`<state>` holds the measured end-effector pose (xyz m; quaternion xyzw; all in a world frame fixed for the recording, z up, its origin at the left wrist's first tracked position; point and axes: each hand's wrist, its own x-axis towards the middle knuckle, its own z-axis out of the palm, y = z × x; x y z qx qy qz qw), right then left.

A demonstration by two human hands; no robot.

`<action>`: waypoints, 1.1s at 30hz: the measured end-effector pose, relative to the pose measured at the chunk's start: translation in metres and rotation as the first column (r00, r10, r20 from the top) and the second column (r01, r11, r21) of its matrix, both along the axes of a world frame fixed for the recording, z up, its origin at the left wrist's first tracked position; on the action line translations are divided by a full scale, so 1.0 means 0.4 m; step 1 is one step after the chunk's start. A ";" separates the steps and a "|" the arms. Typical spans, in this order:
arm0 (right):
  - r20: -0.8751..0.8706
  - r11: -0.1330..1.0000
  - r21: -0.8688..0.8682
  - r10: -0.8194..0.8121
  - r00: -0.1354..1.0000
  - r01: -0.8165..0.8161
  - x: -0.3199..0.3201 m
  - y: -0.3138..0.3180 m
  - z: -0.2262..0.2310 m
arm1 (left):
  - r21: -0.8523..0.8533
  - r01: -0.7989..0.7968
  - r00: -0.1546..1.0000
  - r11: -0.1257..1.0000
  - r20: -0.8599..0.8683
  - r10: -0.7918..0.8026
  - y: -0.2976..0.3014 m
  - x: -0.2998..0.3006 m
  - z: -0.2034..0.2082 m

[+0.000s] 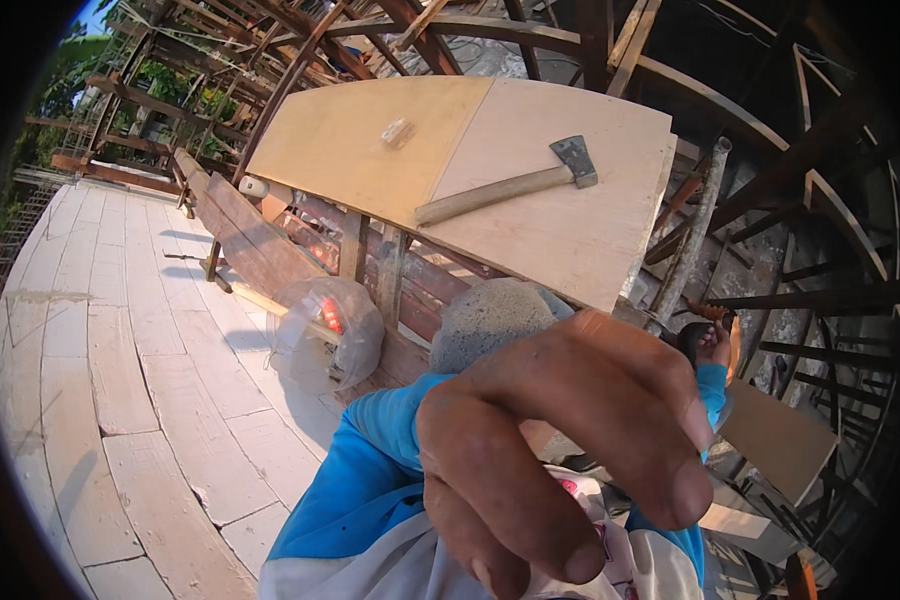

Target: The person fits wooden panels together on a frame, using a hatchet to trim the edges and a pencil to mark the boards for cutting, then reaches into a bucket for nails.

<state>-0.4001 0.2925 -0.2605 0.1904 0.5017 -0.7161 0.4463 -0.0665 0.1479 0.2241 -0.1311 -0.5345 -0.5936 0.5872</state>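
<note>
My left hand (560,430) is very close in the foreground, its fingers loosely bent and apart, with nothing visible in them. It covers part of my lap and of a rounded, speckled grey thing (495,325) whose kind I cannot tell. Farther off at the right, my right hand (715,342) is small in view, with its fingers closed round something dark that I cannot make out. Beyond my hands, a hatchet (510,190) with a wooden handle and dark metal head lies on a pale board (610,245). A small whitish block (398,133) rests on the board's yellowish part.
At the left lies a floor of whitish planks (130,400). A clear plastic bag (320,335) with something red in it sits beside a long wooden plank (255,235). Curved wooden ribs (740,110) and a pole (695,230) rise at the right, with gaps between the timbers.
</note>
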 end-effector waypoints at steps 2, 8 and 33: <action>-0.004 0.999 -0.008 0.049 0.999 -0.049 -0.100 0.072 -0.120 | 0.095 -0.089 0.995 0.991 0.042 0.085 -0.006 0.005 -0.008; -0.127 0.870 0.421 0.336 0.933 -0.256 -0.048 0.108 -0.120 | -0.230 -0.147 0.903 0.962 0.366 0.225 -0.002 0.085 -0.068; -0.274 0.512 0.789 0.789 0.550 -0.341 0.146 0.007 0.067 | -0.320 -0.467 -0.322 0.824 0.930 0.178 -0.041 1.056 -0.466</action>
